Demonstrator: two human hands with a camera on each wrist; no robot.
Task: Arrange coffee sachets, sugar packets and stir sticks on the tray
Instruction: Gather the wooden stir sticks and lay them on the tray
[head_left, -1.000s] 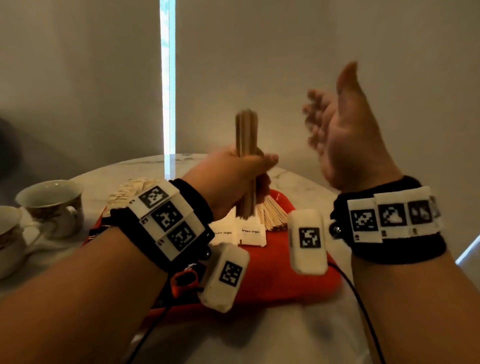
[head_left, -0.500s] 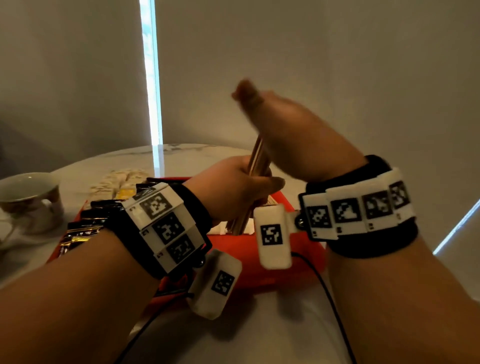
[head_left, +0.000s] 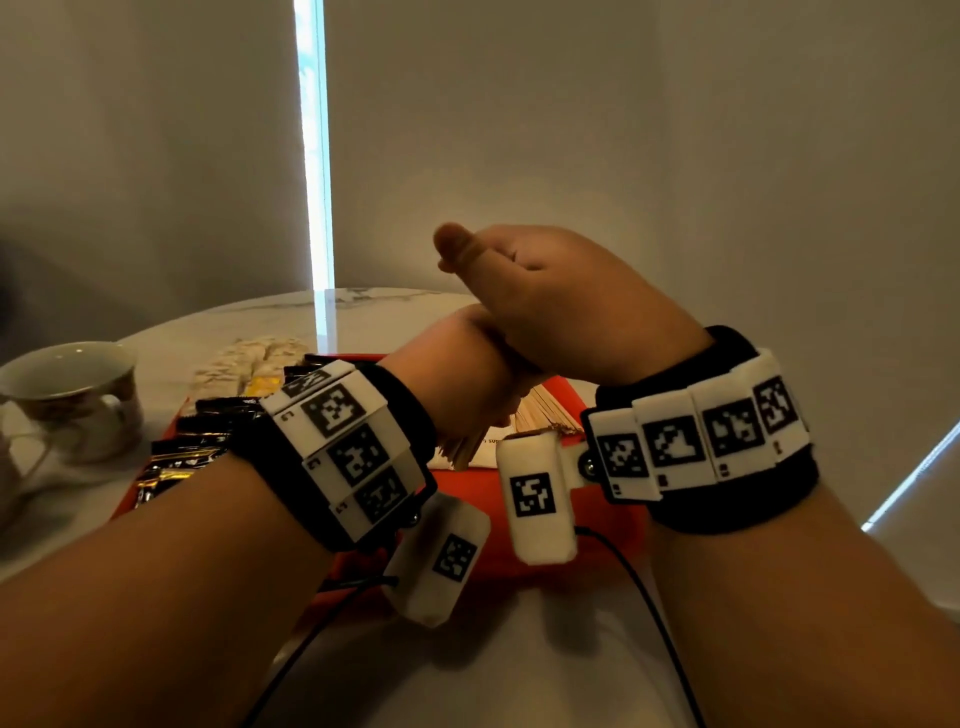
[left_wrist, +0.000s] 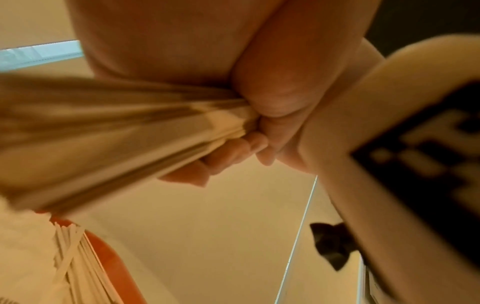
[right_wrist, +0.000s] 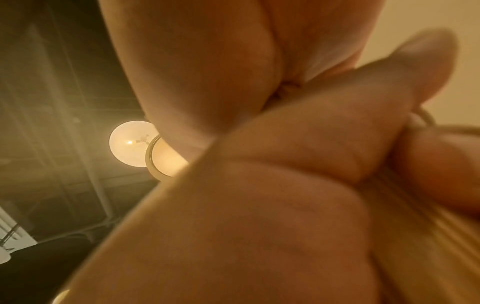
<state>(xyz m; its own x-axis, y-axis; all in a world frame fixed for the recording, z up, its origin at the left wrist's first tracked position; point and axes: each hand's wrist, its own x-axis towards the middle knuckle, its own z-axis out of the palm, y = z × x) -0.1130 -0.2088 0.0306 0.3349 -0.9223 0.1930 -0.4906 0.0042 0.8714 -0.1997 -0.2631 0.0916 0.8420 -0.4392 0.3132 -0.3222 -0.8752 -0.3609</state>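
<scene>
My left hand grips a bundle of wooden stir sticks upright over the red tray; its fingers curl round the bundle. My right hand sits on top of the left, with fingers wrapped over the upper part of the sticks, which are hidden in the head view. More stir sticks lie fanned at the tray's back right, white sugar packets in front of them. Black and gold coffee sachets lie on the tray's left side.
Pale sachets lie on the white marble table behind the tray. A teacup stands at the left. Grey walls close behind the round table. Wrist-camera cables hang over the near edge.
My right hand, raised and open a second ago, has come down to the left and closed over the top of the stick bundle. The left hand keeps holding the bundle, now slightly lower.
</scene>
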